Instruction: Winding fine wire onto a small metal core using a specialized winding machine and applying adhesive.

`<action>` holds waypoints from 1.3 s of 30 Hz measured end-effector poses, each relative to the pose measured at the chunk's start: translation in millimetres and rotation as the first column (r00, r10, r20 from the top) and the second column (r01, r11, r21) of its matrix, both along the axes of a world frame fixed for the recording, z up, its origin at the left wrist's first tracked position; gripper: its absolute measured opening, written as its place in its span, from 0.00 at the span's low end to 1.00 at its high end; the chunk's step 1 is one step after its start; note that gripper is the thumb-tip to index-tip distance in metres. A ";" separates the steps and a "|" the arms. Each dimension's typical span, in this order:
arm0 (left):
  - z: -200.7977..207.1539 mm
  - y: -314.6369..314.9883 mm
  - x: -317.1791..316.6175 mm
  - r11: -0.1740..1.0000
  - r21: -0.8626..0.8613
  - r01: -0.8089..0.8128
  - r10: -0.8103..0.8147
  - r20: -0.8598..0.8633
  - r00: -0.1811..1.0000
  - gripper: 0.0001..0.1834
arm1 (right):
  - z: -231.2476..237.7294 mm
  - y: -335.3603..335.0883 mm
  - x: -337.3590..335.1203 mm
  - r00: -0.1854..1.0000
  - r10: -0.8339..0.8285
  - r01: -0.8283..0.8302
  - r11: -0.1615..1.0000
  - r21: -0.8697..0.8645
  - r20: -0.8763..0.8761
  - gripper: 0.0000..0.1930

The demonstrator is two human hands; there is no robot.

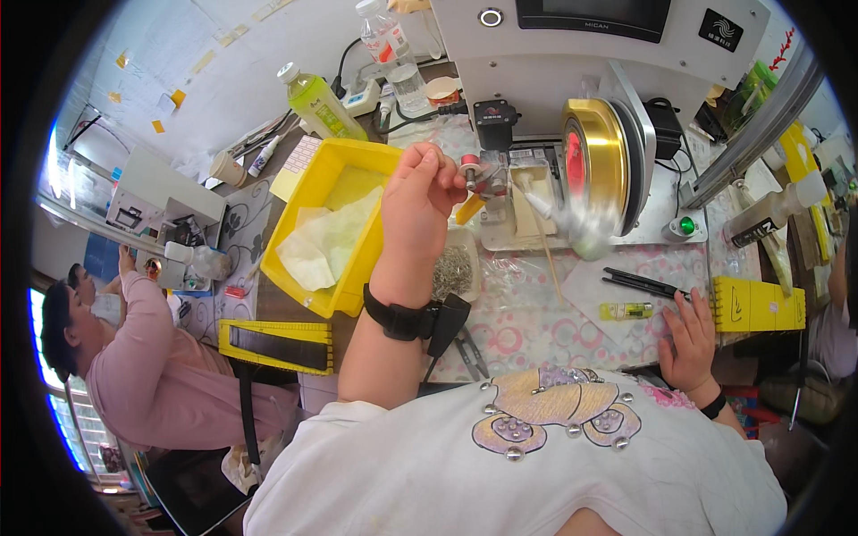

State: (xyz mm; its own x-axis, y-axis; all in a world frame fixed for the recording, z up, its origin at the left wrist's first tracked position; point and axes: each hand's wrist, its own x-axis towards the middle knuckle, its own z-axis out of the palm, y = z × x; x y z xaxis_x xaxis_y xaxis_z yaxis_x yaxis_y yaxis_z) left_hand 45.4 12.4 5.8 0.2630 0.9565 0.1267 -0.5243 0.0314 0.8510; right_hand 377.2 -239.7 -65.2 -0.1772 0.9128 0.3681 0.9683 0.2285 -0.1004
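My left hand (418, 192) is raised in front of the machine (590, 40), its fingers pinched together. Whatever they hold, if anything, is too small to make out. Just beside the fingertips is a small post with a red top (469, 165). A gold-rimmed spool (604, 156) sits on the machine to the right, with a motion-smeared silvery thing (590, 228) below it. My right hand (688, 344) lies flat at the table's front edge, fingers apart. Its fingertips are close to the end of a slim black tool (645, 284).
A yellow bin (299, 192) with pale sheets stands left; small metal pieces fill a container (454, 272) beneath my left forearm. Near my right hand lie a yellow-green tube (626, 311) and a yellow holder (760, 304). Bottles (322, 103) stand behind. Another person (170, 348) works at left.
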 end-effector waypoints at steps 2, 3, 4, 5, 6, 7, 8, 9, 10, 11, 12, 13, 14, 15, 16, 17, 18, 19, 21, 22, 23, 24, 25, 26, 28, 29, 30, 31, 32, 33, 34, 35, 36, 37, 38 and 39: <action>0.4 -0.1 1.1 1.000 0.018 -0.001 0.000 0.013 1.000 0.08 | 0.8 0.2 -0.4 1.000 -0.001 0.001 1.000 0.002 0.002 0.20; 0.0 0.2 1.8 1.000 0.023 0.005 -0.005 0.036 0.999 0.07 | 1.1 0.2 -0.5 1.000 -0.001 0.001 1.000 0.001 0.002 0.19; -0.4 0.6 2.3 1.000 0.008 0.003 -0.003 0.052 0.999 0.07 | 1.3 0.2 -0.7 1.000 -0.004 0.004 1.000 -0.003 -0.003 0.19; -0.9 0.5 2.1 1.000 0.021 0.006 -0.007 0.053 0.999 0.07 | 1.3 0.1 -0.7 1.000 0.000 0.000 1.000 0.000 -0.001 0.19; -1.5 0.5 2.0 1.000 0.017 0.002 -0.003 0.049 0.999 0.07 | 1.2 0.2 -0.7 1.000 0.000 0.000 1.000 0.001 -0.003 0.19; -2.1 0.6 1.9 1.000 0.010 0.001 -0.002 0.048 0.999 0.07 | 1.0 0.1 -0.5 1.000 -0.006 0.006 1.000 -0.005 -0.004 0.19; -2.6 0.8 1.6 1.000 0.019 0.001 -0.001 0.042 0.999 0.07 | 0.7 0.0 -0.2 1.000 0.004 -0.004 1.000 -0.002 -0.004 0.19; -3.1 0.7 1.1 1.000 0.022 0.003 -0.003 0.038 0.999 0.07 | 0.2 -0.1 0.1 1.000 0.008 -0.008 1.000 -0.010 -0.004 0.19; -3.6 0.7 0.6 1.000 0.025 0.004 -0.005 0.034 0.999 0.07 | -0.3 -0.4 0.3 1.000 0.014 -0.014 1.000 -0.010 -0.010 0.19; -4.2 0.7 0.4 1.000 0.027 0.015 -0.017 0.056 0.998 0.06 | -0.8 -0.6 0.5 1.000 0.009 -0.009 1.000 -0.021 -0.007 0.19; -4.8 0.8 0.0 0.999 0.030 0.026 -0.028 0.078 0.997 0.06 | -1.3 -0.7 0.7 1.000 0.006 -0.006 1.000 -0.021 -0.011 0.19; -5.4 1.4 -0.2 0.999 0.036 0.035 -0.038 0.098 0.994 0.06 | -1.8 -0.8 0.9 1.000 0.002 -0.002 1.000 -0.020 -0.014 0.19; -5.9 2.2 -0.3 0.999 0.035 0.041 -0.045 0.106 0.993 0.06 | -2.2 -0.6 1.1 1.000 0.003 -0.003 1.000 -0.014 -0.013 0.18; -6.7 2.8 -0.4 0.998 0.034 0.045 -0.049 0.112 0.993 0.06 | -2.5 -0.6 1.0 1.000 0.004 -0.004 1.000 -0.009 -0.012 0.18; -7.4 3.2 -0.5 0.998 0.031 0.050 -0.053 0.117 0.992 0.06 | -2.7 -0.7 0.9 1.000 -0.002 0.002 1.000 -0.010 -0.017 0.18; -8.0 3.4 -0.7 0.998 0.035 0.051 -0.055 0.118 0.992 0.06 | -2.8 -0.7 0.6 1.000 0.002 -0.002 1.000 -0.006 -0.014 0.18; -8.5 3.5 -0.9 0.998 0.038 0.052 -0.057 0.119 0.991 0.06 | -2.7 -0.7 0.3 1.000 -0.002 0.001 1.000 -0.007 -0.015 0.18; -8.7 3.7 -1.0 0.998 0.042 0.050 -0.055 0.118 0.991 0.06 | -2.5 -0.7 0.0 1.000 -0.007 0.007 1.000 -0.007 -0.013 0.18; -8.7 3.8 -0.8 0.998 0.035 0.048 -0.052 0.118 0.992 0.06 | -2.0 -0.7 -0.5 1.000 -0.007 0.007 1.000 -0.010 -0.012 0.18; -8.5 3.7 -0.5 0.998 0.031 0.046 -0.049 0.117 0.992 0.06 | -1.7 -0.7 -0.6 1.000 -0.014 0.014 1.000 -0.013 -0.014 0.18; -8.0 3.5 -0.4 0.999 0.031 0.043 -0.046 0.112 0.993 0.06 | -1.4 -0.7 -0.8 1.000 -0.010 0.009 1.000 -0.012 -0.013 0.18; -7.4 3.2 -0.2 0.999 0.030 0.040 -0.043 0.106 0.993 0.06 | -1.2 -0.8 -1.0 1.000 -0.010 0.010 1.000 -0.013 -0.017 0.18; -6.7 2.8 -0.2 0.999 0.028 0.037 -0.039 0.101 0.994 0.06 | -1.0 -0.8 -1.2 1.000 -0.018 0.017 1.000 -0.021 -0.017 0.18; -6.0 2.4 -0.2 0.999 0.024 0.030 -0.031 0.079 0.996 0.06 | -1.0 -0.8 -1.3 1.000 -0.010 0.010 1.000 -0.013 -0.020 0.18; -4.9 2.1 0.0 1.000 0.017 0.016 -0.017 0.036 0.999 0.07 | -1.0 -0.6 -1.3 1.000 -0.018 0.017 1.000 -0.017 -0.018 0.18; -4.4 2.0 -0.1 1.000 0.018 0.021 -0.021 0.034 0.999 0.07 | -1.1 -0.5 -1.3 1.000 -0.010 0.010 1.000 -0.009 -0.018 0.18; -4.0 2.0 -0.3 1.000 0.019 0.025 -0.026 0.033 0.999 0.07 | -1.1 -0.3 -1.4 1.000 -0.009 0.009 1.000 -0.007 -0.016 0.18; -3.7 2.0 -0.3 0.999 0.020 0.029 -0.030 0.032 0.999 0.07 | -1.1 -0.1 -1.5 1.000 -0.013 0.013 1.000 -0.005 -0.015 0.18; -3.6 2.0 -0.2 0.999 0.019 0.027 -0.028 0.035 0.999 0.07 | -0.9 0.2 -1.6 1.000 -0.006 0.006 1.000 -0.001 -0.013 0.18; -3.6 2.0 0.0 1.000 0.018 0.025 -0.026 0.038 0.999 0.07 | -0.6 0.4 -1.9 1.000 -0.004 0.004 1.000 0.003 -0.012 0.18; -3.6 2.0 0.1 1.000 0.013 0.026 -0.026 0.045 0.999 0.07 | 0.0 0.7 -2.2 1.000 -0.004 0.004 1.000 0.006 -0.013 0.18; -3.5 2.0 0.3 1.000 0.016 0.023 -0.023 0.041 0.999 0.07 | 0.7 1.0 -2.7 1.000 -0.004 0.004 1.000 0.015 -0.006 0.17; -3.5 1.9 0.3 1.000 0.016 0.022 -0.023 0.042 0.999 0.07 | 1.6 1.1 -3.2 1.000 -0.007 0.007 1.000 0.022 -0.003 0.16; -3.4 1.8 0.5 1.000 0.015 0.022 -0.022 0.042 0.999 0.07 | 2.5 1.4 -3.8 1.000 -0.010 0.010 0.999 0.030 0.000 0.15; -3.3 1.7 0.6 1.000 0.011 0.018 -0.018 0.041 0.999 0.07 | 3.4 1.8 -4.3 1.000 -0.009 0.009 0.999 0.033 0.002 0.15; -3.2 1.5 0.7 1.000 0.007 0.013 -0.014 0.039 0.999 0.07 | 4.2 2.1 -4.9 1.000 -0.008 0.008 0.999 0.036 0.003 0.15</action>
State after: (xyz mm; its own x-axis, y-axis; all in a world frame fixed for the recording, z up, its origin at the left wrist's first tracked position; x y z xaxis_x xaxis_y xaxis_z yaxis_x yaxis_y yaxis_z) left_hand 46.0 13.9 2.6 0.2705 0.9520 0.1434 -0.5568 0.0332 0.8300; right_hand 372.3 -237.6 -61.0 -0.1712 0.9005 0.3998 0.9705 0.2241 -0.0892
